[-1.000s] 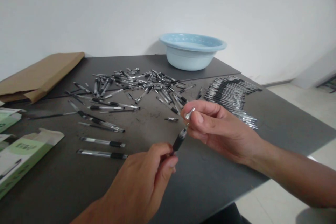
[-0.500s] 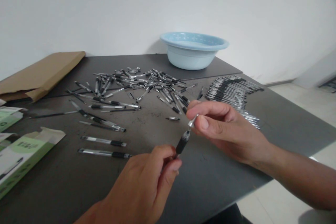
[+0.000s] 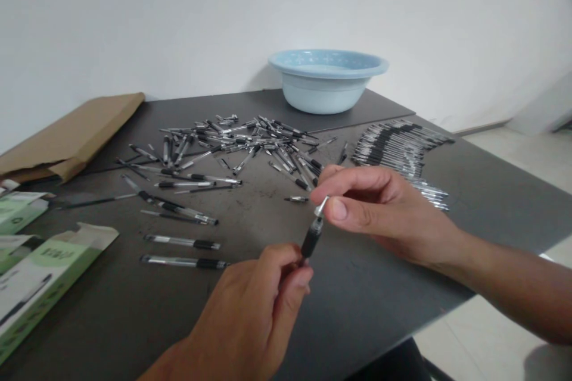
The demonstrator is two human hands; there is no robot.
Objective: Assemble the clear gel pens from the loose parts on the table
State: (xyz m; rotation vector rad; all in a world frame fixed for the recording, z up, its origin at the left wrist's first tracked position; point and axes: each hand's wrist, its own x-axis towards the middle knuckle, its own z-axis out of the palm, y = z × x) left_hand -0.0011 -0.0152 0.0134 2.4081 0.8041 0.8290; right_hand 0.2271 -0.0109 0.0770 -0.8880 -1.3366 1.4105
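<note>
My left hand (image 3: 263,303) is closed around a pen (image 3: 311,239) with a black rubber grip, its front end tilted up and away from me. Between thumb and forefinger, my right hand (image 3: 379,208) pinches a small silvery cone-shaped pen tip (image 3: 322,207), which meets the front end of that pen. The rear of the pen is hidden in my left palm. Just beyond the hands lies a short loose pen part (image 3: 297,199). Two pens (image 3: 183,262) lie side by side left of my left hand.
A loose heap of pens (image 3: 250,143) spreads over the dark table (image 3: 357,309). Behind my right hand is a neat row of pens (image 3: 393,146). A light blue basin (image 3: 328,86) stands at the back, a brown paper envelope (image 3: 75,134) and green-white boxes (image 3: 53,274) at the left.
The right hand has moved slightly left and down, bringing the silvery tip onto the pen's front end, where a small gap showed before. The camera view has shifted slightly.
</note>
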